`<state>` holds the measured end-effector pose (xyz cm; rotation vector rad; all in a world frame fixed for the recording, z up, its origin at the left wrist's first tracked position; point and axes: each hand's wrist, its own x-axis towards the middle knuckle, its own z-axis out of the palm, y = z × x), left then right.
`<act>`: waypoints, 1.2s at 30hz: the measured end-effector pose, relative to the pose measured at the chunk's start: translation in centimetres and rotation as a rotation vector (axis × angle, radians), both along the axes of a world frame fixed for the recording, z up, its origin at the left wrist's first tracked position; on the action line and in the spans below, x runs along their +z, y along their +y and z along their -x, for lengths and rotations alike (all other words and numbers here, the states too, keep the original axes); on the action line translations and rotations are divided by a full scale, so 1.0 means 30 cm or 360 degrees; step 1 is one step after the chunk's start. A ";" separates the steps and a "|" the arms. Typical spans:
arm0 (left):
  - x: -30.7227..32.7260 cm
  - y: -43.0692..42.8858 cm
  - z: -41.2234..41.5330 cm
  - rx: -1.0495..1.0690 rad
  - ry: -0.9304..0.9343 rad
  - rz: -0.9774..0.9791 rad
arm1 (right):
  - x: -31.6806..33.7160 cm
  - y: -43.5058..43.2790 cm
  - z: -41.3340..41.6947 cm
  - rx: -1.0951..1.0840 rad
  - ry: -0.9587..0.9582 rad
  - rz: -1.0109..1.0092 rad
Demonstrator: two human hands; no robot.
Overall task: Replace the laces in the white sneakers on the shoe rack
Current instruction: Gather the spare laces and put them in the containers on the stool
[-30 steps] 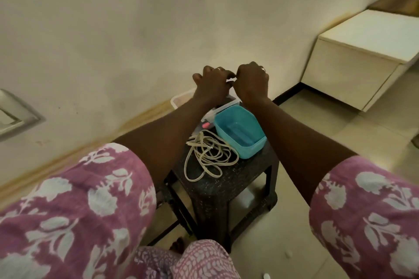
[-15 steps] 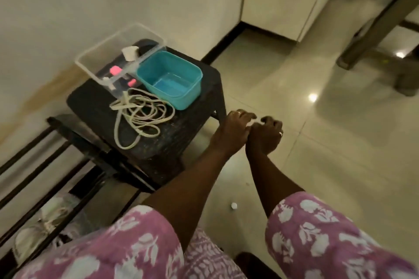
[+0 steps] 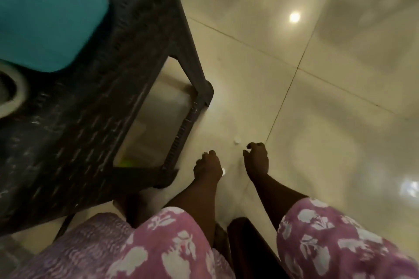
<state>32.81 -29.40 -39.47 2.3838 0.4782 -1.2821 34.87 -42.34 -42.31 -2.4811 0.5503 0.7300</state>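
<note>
- A glossy cream tiled floor (image 3: 317, 97) is filling the right of the frame, reflecting lamps.
- A dark stool's worktop (image 3: 79, 131) is occupying the left, carrying a teal container (image 3: 45, 13) at upper left.
- A blurred whitish lace (image 3: 22, 90) is lying on the worktop at the left edge, just below the container.
- The left hand (image 3: 207, 166) and right hand (image 3: 257, 161) are hanging apart at lower centre with fingers curling; I cannot tell whether they are gripping anything.
</note>
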 end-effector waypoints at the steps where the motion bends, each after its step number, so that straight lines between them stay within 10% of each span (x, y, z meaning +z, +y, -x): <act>1: -0.023 -0.013 0.006 0.0027 0.0024 -0.0018 | -0.020 0.000 -0.003 0.0112 0.0025 -0.0007; 9: -0.174 -0.056 0.017 -0.0112 -0.0031 -0.0033 | -0.144 0.080 -0.079 0.1076 0.0009 0.0212; 17: -0.246 -0.093 0.057 -0.0213 -0.0115 0.0110 | -0.188 0.080 -0.071 0.1176 0.0004 0.0192; 36: 0.092 -0.118 -0.097 0.0460 -0.0462 0.0042 | 0.086 0.127 0.107 0.0172 -0.0116 -0.0034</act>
